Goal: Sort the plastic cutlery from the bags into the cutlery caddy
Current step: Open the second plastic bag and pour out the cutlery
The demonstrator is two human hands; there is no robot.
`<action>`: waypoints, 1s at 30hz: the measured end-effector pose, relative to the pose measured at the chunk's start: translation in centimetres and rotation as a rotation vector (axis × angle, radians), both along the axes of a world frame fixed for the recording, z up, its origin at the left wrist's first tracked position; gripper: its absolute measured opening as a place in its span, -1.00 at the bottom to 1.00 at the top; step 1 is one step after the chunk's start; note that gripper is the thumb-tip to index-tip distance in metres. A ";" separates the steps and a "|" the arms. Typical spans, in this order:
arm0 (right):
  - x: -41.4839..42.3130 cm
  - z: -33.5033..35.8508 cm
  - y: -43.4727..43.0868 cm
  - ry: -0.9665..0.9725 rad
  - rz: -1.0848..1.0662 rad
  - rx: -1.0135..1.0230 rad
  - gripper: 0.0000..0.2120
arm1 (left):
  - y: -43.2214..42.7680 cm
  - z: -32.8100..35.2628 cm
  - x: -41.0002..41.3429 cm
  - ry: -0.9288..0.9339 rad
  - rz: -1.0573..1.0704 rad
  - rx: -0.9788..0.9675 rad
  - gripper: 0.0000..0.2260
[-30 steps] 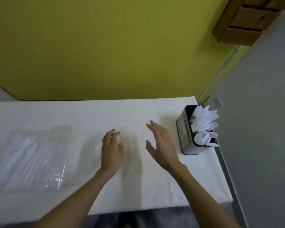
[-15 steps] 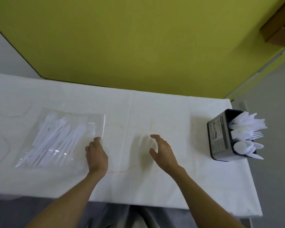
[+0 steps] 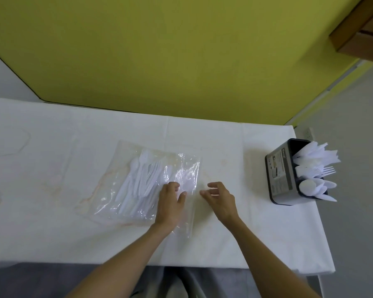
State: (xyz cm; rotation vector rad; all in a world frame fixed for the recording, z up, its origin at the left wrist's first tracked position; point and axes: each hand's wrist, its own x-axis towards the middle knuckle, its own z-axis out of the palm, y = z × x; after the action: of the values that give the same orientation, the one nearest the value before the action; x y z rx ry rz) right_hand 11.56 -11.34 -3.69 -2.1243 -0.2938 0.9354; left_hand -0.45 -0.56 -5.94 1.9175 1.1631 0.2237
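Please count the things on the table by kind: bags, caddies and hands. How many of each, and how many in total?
Clear bag of white cutlery: 1
Cutlery caddy: 1
Hands: 2 (left hand rests on the bag, right hand beside it)
Total: 4
The single cutlery pieces overlap too much to count.

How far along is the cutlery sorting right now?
Done: the caddy already holds forks and spoons. In hand: the left hand rests on the clear bag; the right hand hovers beside it, holding nothing. Left: the cutlery inside that bag is unsorted.
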 end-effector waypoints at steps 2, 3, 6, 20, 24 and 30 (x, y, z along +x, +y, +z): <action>-0.1 -0.7 -0.3 0.049 -0.017 -0.023 -0.67 | -0.6 0.6 0.6 0.121 0.076 0.126 -0.69; -0.2 -1.0 -0.4 0.079 -0.018 -0.026 -0.69 | -0.6 0.9 0.8 0.182 0.145 0.182 -0.65; -0.5 -1.4 -0.4 0.089 0.009 -0.004 -0.80 | 0.3 1.2 1.1 0.184 0.241 -0.029 -0.72; 1.1 0.7 -1.2 0.314 -0.144 0.263 -0.78 | -1.1 3.1 3.4 -0.248 0.370 -0.957 -0.90; 1.0 1.3 -2.0 0.414 -0.106 0.356 -0.72 | -1.3 4.0 4.3 -0.249 0.428 -1.067 -0.84; 1.9 1.1 -2.6 0.372 -0.089 0.370 -0.89 | -0.9 3.4 3.9 -0.340 0.474 -1.196 -0.76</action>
State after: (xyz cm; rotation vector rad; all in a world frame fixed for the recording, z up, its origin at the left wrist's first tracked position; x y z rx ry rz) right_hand 13.50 -13.96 -2.55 -1.5807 -0.1652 1.1052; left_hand 3.49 -1.45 -2.58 0.5320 1.1030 0.0587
